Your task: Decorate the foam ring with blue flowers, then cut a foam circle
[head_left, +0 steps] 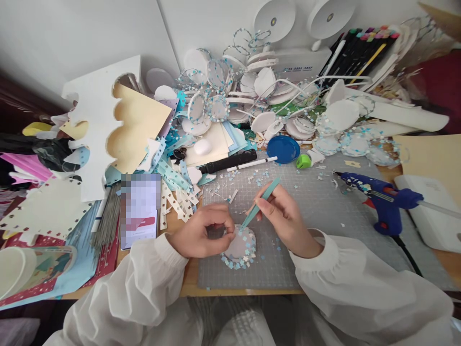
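Observation:
My left hand (201,235) pinches the rim of a small white paper disc (240,247) edged with tiny blue and white paper flowers. The disc rests on the grey cutting mat (317,230). My right hand (284,218) grips teal tweezers (260,202) like a pen, and their tips touch the disc's top edge near my left fingertips. Both arms wear white sleeves.
A blue glue gun (382,202) lies on the mat at right. Behind the mat are a blue lid (283,149), a green sharpener (303,161), a white pen (252,164) and a black tool (228,162). Finished discs, card scraps and markers (360,48) pile up at the back. A phone (139,211) lies at left.

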